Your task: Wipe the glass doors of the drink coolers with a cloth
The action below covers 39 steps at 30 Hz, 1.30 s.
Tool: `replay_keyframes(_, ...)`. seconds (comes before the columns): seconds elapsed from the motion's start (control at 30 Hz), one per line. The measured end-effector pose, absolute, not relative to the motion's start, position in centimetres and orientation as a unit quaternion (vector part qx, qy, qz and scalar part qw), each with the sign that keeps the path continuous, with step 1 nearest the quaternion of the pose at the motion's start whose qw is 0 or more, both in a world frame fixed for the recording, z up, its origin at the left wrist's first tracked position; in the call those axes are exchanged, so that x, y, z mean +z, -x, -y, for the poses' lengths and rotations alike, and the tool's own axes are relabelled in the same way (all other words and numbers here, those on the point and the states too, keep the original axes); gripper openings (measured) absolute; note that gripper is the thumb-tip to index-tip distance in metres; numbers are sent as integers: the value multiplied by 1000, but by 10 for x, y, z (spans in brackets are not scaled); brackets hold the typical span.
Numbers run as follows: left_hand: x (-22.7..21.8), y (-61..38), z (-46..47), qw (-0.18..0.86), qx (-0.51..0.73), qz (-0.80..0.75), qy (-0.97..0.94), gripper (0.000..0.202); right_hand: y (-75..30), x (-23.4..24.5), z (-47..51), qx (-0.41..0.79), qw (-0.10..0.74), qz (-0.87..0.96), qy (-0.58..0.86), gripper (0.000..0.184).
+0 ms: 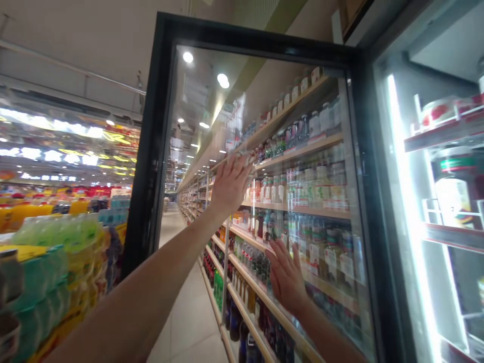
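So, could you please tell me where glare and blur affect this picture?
Head view: the light strip inside the lit cabinet glares white; head view: the bright signs at far left are streaked; head view: the stacked bottles below them look smeared; head view: the glass door shows a hazy pane.

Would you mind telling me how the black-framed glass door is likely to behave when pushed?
The glass door likely swings rather than slides, standing angled out from the lit cooler. Its straight black frame suggests stiffness, and the smooth pane may feel slippery.
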<state>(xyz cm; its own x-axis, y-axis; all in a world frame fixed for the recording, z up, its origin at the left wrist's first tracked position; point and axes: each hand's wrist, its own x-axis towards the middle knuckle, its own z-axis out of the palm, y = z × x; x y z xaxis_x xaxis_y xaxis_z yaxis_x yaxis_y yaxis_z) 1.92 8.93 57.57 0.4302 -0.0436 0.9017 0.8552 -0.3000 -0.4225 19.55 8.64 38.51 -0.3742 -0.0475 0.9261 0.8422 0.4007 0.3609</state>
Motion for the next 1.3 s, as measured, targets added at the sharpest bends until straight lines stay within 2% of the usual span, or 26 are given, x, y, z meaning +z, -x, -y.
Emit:
replay_keyframes(0.03, 571, -18, -88, 509, -429, 293, 686, 41, -196, 385, -87, -461, 482, 687, 287, 53)
replay_keyframes(0.13, 545, -13, -84, 536, -271, 171, 780, 42, -196, 384, -89, -450, 502, 685, 276, 54)
replay_keyframes(0.2, 534, -5, -81, 549, -215, 129, 797, 43, -196, 383, -91, -442, 520, 679, 270, 56)
replay_keyframes(0.37, 527, 5, -84, 532, -400, 285, 690, 43, -198, 377, -93, -431, 552, 668, 252, 60)
replay_keyframes(0.5, 489, -17, -91, 518, -385, 262, 718, 50, -188, 390, -87, -374, 599, 665, 243, 61)
replay_keyframes(0.6, 471, -23, -92, 483, -433, 264, 714, 56, -160, 422, -82, -331, 631, 664, 227, 60)
replay_keyframes(0.73, 473, 10, -86, 439, -454, 266, 728, 64, -109, 463, -85, -364, 606, 653, 272, 58)
replay_keyframes(0.83, 476, 40, -85, 451, -474, 300, 695, 64, -91, 480, -92, -423, 560, 641, 311, 57)
replay_keyframes(0.97, 475, 44, -88, 497, -488, 334, 635, 65, -158, 498, -99, -488, 486, 649, 323, 48)
replay_keyframes(1.03, 474, 36, -88, 510, -477, 348, 626, 67, -223, 511, -102, -481, 511, 602, 380, 45)
replay_keyframes(1.13, 474, 29, -88, 515, -467, 365, 620, 68, -291, 531, -108, -448, 613, 475, 445, 47)
replay_keyframes(1.2, 474, 30, -89, 517, -469, 364, 616, 69, -282, 538, -110, -448, 638, 438, 447, 50)
replay_keyframes(1.3, 474, 35, -92, 516, -479, 354, 615, 69, -215, 539, -110, -496, 581, 503, 404, 47)
